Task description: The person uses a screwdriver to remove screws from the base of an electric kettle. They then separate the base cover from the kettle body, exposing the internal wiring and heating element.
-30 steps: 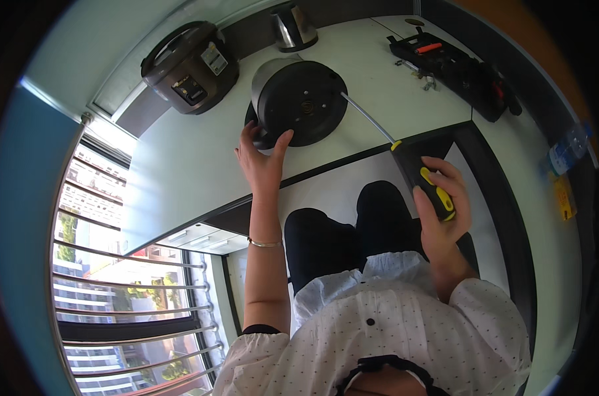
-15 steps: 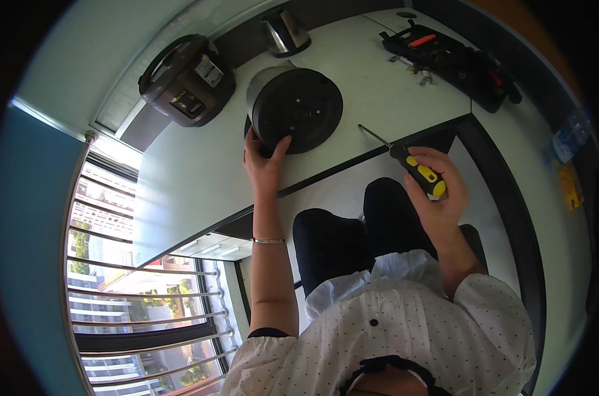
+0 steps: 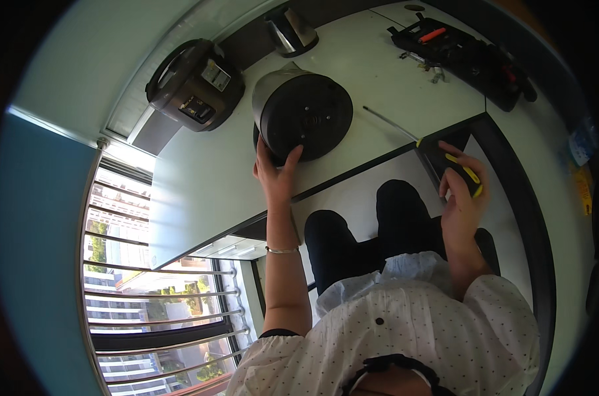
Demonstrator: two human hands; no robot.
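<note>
The electric kettle (image 3: 304,115) is lying tipped on its side on the white table (image 3: 200,191), its round black base facing you and its silvery wall running back toward the rice cooker (image 3: 195,82) just beside it. Your left hand (image 3: 275,173) is spreading open against the lower rim of that base, while your right hand (image 3: 463,198) is closing around the black-and-yellow handle of a screwdriver (image 3: 438,153). Being rounded and probably light and smooth-walled, it is likely wanting to roll, so you are better bracing it at the rim than on the slick metal.
</note>
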